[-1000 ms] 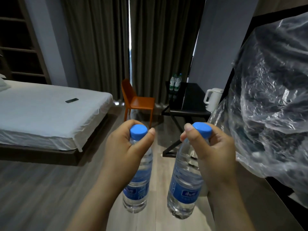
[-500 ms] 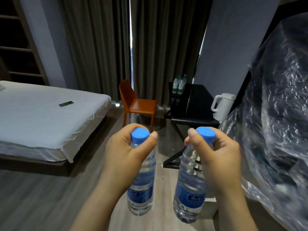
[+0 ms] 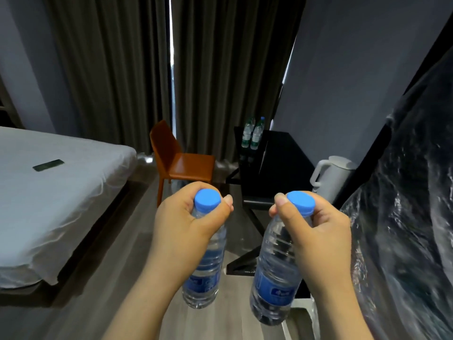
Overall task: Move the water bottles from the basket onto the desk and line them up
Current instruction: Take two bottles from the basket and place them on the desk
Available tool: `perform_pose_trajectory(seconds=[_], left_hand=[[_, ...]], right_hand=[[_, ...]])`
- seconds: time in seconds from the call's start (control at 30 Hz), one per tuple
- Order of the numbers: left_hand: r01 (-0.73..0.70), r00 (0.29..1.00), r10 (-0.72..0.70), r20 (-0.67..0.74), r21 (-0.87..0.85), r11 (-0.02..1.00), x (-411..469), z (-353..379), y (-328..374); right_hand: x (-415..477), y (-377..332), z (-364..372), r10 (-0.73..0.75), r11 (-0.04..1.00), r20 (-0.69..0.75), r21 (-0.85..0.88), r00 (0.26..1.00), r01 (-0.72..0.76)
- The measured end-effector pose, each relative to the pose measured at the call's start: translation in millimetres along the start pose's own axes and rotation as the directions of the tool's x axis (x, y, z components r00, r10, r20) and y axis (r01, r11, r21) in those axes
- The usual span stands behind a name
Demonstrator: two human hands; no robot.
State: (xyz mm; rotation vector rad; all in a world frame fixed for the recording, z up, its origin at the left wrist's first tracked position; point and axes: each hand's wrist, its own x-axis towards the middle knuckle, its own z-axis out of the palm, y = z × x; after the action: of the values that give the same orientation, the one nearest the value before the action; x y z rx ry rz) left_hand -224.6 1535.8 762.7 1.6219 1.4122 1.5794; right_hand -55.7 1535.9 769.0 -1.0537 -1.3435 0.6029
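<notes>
Blue-capped left bottle (image 3: 205, 271) is gripped by the left hand (image 3: 186, 225), right bottle (image 3: 276, 276) by the right hand (image 3: 317, 233).

Bare left hand (image 3: 188, 227) and right hand (image 3: 318, 234), bare forearms (image 3: 152, 295), nails (image 3: 281, 200) trimmed short.

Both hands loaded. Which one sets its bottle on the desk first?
Right, probably. The right hand and its bottle are on the side of the black desk, which lies ahead to the right; the left hand would have to cross over.
</notes>
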Motion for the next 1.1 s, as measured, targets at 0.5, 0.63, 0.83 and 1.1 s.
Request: perform_pose_trajectory(seconds=[0.5,0.63,0.83,1.1], left_hand=[[0.01,1.0,-0.008,-0.02,0.061,0.998,211.5,95.3,-86.1],[-0.001,0.998,0.003,-0.066,0.036,0.999,263.0,120.8,-95.6],[0.02,0.998,-0.021,-0.055,-0.003,1.0,322.4,148.2,-123.2],[0.078,0.997,-0.079,-0.005,-0.046,0.996,413.0,167.6,-185.3]], right_hand=[[216.3,127.7,51.4,0.052,0.999,0.038,-0.009,0.998,-0.051],[279.0,149.8,58.5,0.025,1.0,0.052,0.0,0.998,-0.025],[340.6,188.2,74.5,0.05,0.999,0.084,-0.009,0.995,-0.05],[412.2,239.0,115.1,0.107,0.994,0.032,-0.035,0.994,-0.106]])
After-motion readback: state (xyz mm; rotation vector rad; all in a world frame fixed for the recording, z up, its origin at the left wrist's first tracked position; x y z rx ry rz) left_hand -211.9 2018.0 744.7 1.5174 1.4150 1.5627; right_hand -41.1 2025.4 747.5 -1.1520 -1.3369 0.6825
